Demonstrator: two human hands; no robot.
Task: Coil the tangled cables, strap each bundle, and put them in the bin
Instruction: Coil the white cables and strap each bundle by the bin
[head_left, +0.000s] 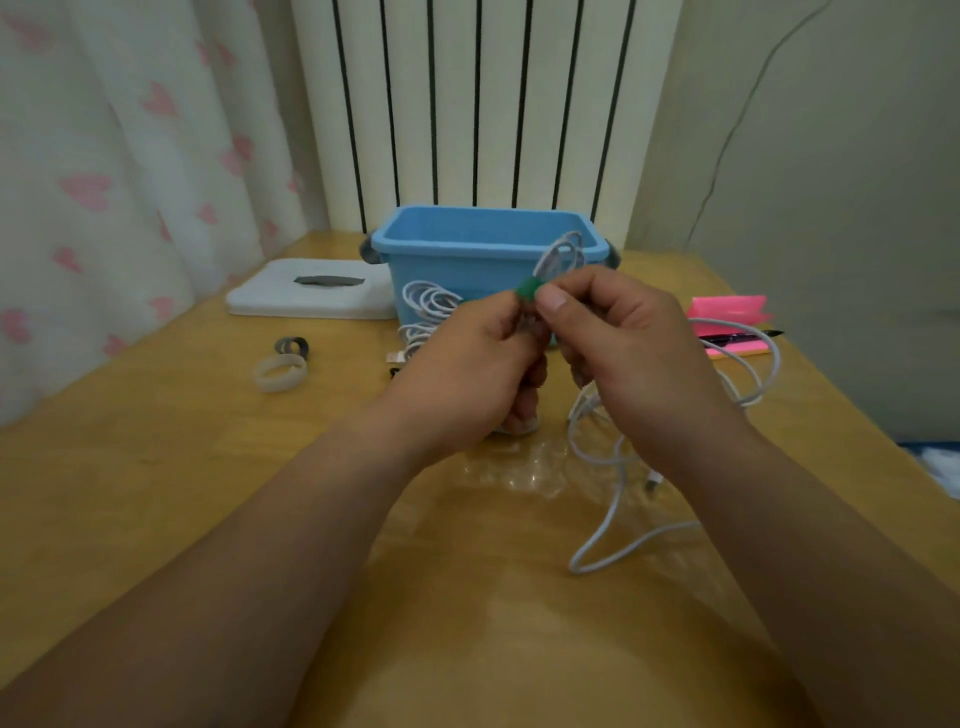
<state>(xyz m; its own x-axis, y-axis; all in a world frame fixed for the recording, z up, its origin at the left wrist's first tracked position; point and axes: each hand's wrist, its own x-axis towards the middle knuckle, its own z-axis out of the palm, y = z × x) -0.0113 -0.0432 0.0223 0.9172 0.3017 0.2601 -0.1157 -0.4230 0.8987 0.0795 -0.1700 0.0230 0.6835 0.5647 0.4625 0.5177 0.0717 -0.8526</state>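
Both hands meet in front of the blue bin (441, 254). My left hand (467, 364) grips a coiled white cable bundle (561, 257) whose loops stick up above my fingers. My right hand (618, 343) pinches the green strap (529, 289) wrapped around that bundle. A second white coil (428, 306) leans against the bin's front wall. A loose tangled white cable (623, 519) sprawls on the wooden table (182, 457) to the right, under my right wrist.
A white strap loop (279, 371) and a grey one (292, 347) lie at the left. The white bin lid (311, 296) rests left of the bin. A pink notepad with a black pen (732, 325) sits at the right. Curtain and radiator stand behind.
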